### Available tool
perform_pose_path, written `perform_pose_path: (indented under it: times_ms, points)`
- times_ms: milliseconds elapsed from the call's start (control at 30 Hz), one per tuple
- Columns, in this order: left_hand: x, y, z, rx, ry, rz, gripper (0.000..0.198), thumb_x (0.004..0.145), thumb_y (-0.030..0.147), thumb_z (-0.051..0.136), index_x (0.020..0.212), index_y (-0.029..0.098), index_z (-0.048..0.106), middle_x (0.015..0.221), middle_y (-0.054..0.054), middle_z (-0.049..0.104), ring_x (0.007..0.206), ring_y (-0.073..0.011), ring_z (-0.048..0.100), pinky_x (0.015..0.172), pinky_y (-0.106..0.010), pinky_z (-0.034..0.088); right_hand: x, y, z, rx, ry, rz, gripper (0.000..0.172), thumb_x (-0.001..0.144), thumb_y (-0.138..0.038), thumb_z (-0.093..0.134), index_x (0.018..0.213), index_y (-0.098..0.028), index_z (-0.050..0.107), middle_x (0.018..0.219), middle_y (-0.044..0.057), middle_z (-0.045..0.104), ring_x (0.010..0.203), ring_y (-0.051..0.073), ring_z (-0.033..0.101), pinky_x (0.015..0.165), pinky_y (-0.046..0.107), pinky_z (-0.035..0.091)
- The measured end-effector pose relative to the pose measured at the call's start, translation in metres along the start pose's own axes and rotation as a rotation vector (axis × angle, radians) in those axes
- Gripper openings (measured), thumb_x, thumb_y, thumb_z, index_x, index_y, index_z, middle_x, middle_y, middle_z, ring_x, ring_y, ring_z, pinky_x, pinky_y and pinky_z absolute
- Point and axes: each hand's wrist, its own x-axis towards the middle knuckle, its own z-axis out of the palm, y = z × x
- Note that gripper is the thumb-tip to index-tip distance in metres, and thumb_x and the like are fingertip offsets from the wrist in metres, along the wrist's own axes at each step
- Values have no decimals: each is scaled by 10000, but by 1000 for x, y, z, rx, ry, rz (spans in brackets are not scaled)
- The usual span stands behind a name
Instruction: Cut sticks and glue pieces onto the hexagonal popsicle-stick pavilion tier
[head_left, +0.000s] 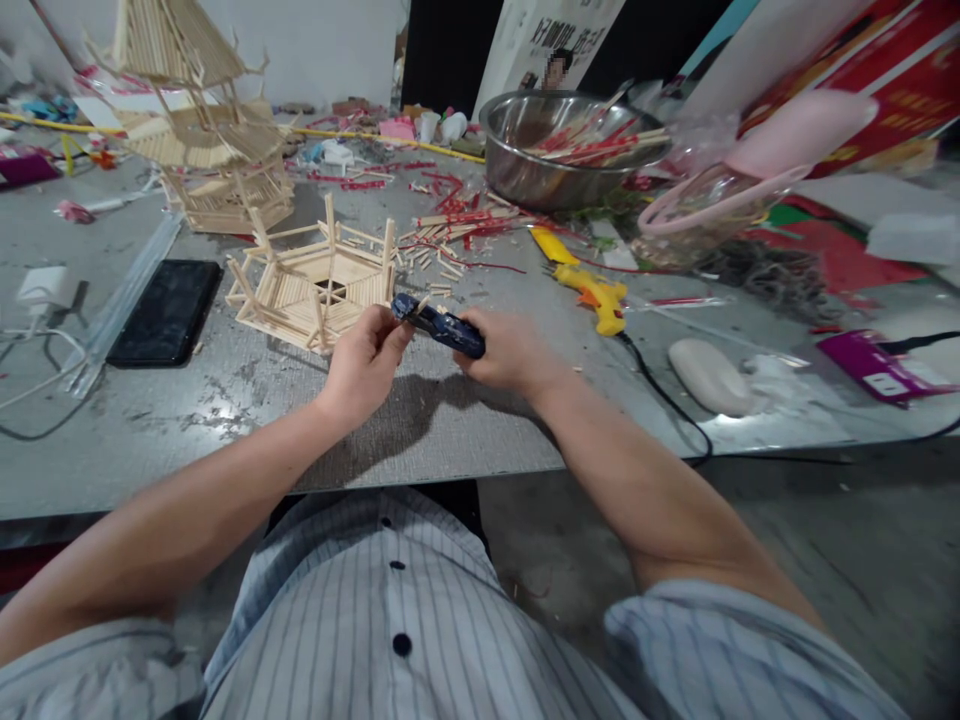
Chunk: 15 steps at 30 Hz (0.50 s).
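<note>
My right hand (pixel 510 352) is closed round the handles of a dark blue cutter (pixel 442 326), its jaws pointing left. My left hand (pixel 365 362) pinches a small pale wooden stick (pixel 422 304) at the cutter's jaws. Both hands hover over the grey table (pixel 420 420), just in front of a six-sided wooden stick frame (pixel 315 280). A tall wooden stick pagoda (pixel 199 120) stands behind it at the far left.
A black phone (pixel 166 312) and a white charger (pixel 46 288) lie at the left. A yellow glue gun (pixel 592 288), a steel bowl (pixel 555 150) of red sticks, a pink-lidded jar (pixel 720 200) and a white oval case (pixel 709 375) sit at the right. Cut sticks litter the middle.
</note>
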Motion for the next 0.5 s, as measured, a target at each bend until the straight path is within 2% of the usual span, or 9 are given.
perform_pose_path:
  times_ms: [167, 300, 500]
  points:
    - [-2, 4, -2, 55, -2, 65, 273, 885, 284, 578, 672, 203, 427, 552, 44, 370, 514, -88, 336, 491, -236, 271, 2, 0, 1, 60, 16, -21, 448, 699, -253, 609, 1145, -220, 582, 1087, 130, 705, 969, 341, 665, 798, 471, 511]
    - [-4, 8, -3, 77, -11, 93, 292, 891, 362, 578, 674, 200, 469, 559, 36, 350, 536, -99, 312, 497, -248, 256, 1, 2, 3, 85, 31, -43, 515, 692, -247, 614, 1204, -222, 560, 1144, 126, 691, 1018, 330, 654, 851, 478, 508]
    - [-4, 12, -4, 58, -41, 88, 298, 889, 372, 584, 662, 198, 500, 559, 34, 371, 537, -101, 329, 508, -257, 266, 1, 3, 3, 100, 43, -68, 540, 682, -250, 615, 1218, -226, 557, 1172, 121, 685, 1040, 322, 650, 863, 471, 510]
